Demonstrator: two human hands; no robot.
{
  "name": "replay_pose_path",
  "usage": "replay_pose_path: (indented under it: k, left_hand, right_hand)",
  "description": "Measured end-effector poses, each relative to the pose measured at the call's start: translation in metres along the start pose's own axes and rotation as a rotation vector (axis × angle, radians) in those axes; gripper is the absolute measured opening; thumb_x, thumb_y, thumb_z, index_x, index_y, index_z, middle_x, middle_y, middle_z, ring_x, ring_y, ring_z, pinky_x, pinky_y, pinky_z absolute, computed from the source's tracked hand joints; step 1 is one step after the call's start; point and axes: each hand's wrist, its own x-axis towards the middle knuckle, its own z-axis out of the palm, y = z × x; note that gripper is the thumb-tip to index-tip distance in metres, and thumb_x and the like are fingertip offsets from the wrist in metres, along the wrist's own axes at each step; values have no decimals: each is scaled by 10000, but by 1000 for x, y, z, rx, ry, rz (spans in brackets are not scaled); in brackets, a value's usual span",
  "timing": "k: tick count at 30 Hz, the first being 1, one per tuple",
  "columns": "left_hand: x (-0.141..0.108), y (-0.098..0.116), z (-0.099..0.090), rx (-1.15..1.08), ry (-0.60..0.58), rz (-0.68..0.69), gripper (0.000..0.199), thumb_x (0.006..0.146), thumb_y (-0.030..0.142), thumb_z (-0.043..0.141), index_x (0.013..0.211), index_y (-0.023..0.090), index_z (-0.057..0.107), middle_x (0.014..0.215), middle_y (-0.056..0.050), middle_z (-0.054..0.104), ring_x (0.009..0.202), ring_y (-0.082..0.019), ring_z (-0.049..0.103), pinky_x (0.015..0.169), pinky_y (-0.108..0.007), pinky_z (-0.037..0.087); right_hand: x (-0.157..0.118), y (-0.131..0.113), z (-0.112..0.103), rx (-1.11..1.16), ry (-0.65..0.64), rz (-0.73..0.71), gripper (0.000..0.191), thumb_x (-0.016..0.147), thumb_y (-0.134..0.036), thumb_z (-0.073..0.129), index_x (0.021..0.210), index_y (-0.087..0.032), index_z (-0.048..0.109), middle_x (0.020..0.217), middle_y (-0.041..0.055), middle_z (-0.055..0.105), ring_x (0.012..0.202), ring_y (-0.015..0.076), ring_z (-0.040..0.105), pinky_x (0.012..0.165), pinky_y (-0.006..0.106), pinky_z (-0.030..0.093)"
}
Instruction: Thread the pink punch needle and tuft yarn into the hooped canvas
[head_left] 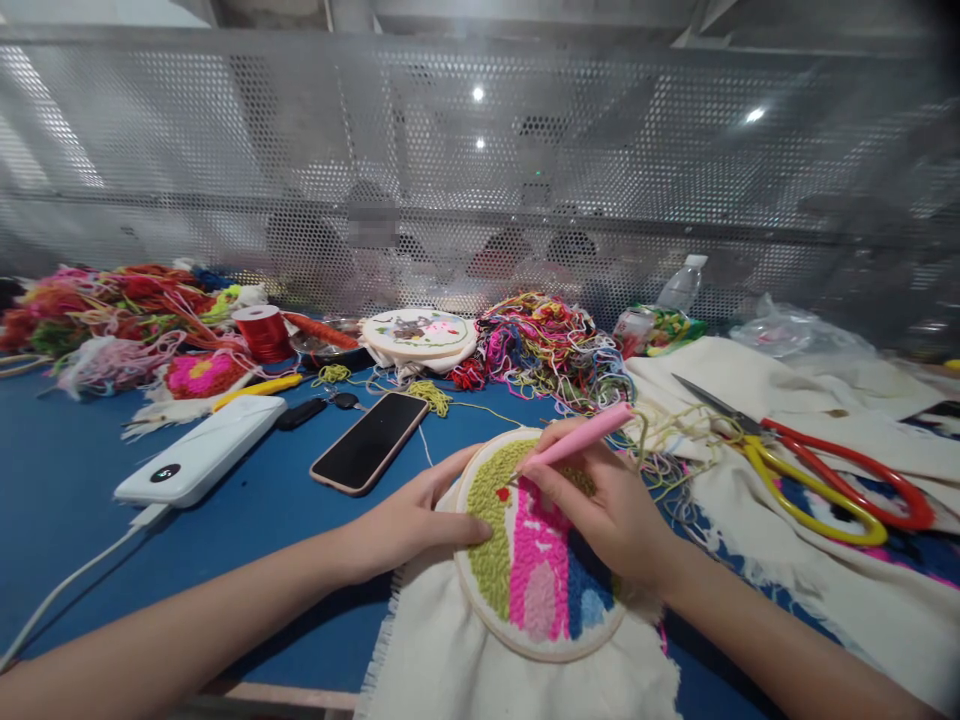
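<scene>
My left hand (442,505) grips the left rim of a round embroidery hoop (541,655), its thumb on the front and its fingers out of sight behind. Stretched in the hoop is cream cloth (427,640) with looped yarn in olive green, bright pink and blue, and a small red patch near the top left. Between the fingers of my right hand (600,495) is a pink punch needle (581,436), slanted with its tip down at the upper part of the pattern. Olive yarn (660,430) trails at the right of that hand.
A black phone (369,442) and a white power bank (201,450) with a cable lie on the blue table left of the hoop. Red-and-yellow-handled scissors (814,465) rest on cloth at right. Yarn piles (555,345), a second hoop (417,335) and a bottle (682,285) stand before a perforated metal screen (465,180).
</scene>
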Motion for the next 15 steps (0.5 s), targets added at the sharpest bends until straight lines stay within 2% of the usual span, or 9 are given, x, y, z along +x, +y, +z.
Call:
replay_pose_path:
  k: [3, 6, 9, 11, 12, 13, 15]
  left_hand:
    - [1, -1, -1, 40, 66, -91, 687, 757, 116, 640, 1378, 253, 378, 1195, -57, 630, 1030, -225, 618, 889, -360, 478]
    - [2, 0, -5, 169, 151, -192, 725, 739, 248, 686, 1388, 207, 367, 1078, -65, 673, 945, -225, 646, 790, -316, 509]
    - [-1, 9, -12, 612, 328, -220, 694, 762, 476, 630, 1361, 183, 435, 777, -29, 686, 666, -192, 639, 560, -265, 471]
    - [-8, 23, -15, 957, 454, -71, 551, 809, 527, 540, 1231, 175, 584, 611, 0, 625, 531, -156, 561, 497, -253, 408]
    - [-14, 32, -16, 1061, 505, 59, 477, 829, 508, 519, 1159, 183, 635, 592, 5, 611, 530, -146, 546, 516, -251, 407]
    - [-22, 41, -15, 1077, 578, 197, 450, 849, 490, 497, 1169, 200, 624, 632, 3, 624, 567, -147, 552, 532, -251, 413]
    - [-37, 60, -13, 1003, 693, 431, 435, 879, 456, 465, 1242, 236, 559, 838, -22, 678, 750, -164, 601, 646, -266, 463]
  right_hand:
    - [5, 7, 7, 134, -66, 183, 184, 911, -381, 488, 909, -202, 528, 783, 14, 630, 636, 129, 606, 579, 246, 469]
    - [12, 22, 9, 117, -179, 384, 320, 900, -482, 460, 819, -182, 538, 635, 1, 602, 498, 111, 553, 460, 218, 420]
    - [18, 27, -4, 42, -438, 551, 485, 886, -574, 408, 652, -169, 539, 485, 0, 560, 377, 92, 496, 391, 206, 373]
    - [18, 15, -25, 8, -623, 615, 548, 874, -604, 397, 576, -167, 538, 447, 13, 555, 362, 99, 498, 374, 207, 371]
    - [16, 5, -38, -2, -621, 580, 533, 872, -597, 411, 583, -170, 549, 468, 16, 573, 371, 101, 499, 372, 211, 373]
    - [14, -6, -51, -19, -505, 474, 491, 882, -565, 428, 618, -176, 567, 519, 17, 596, 423, 107, 531, 414, 214, 411]
    - [7, -24, -73, -56, -210, 273, 364, 913, -487, 446, 843, -186, 638, 817, 62, 678, 689, 144, 625, 608, 253, 506]
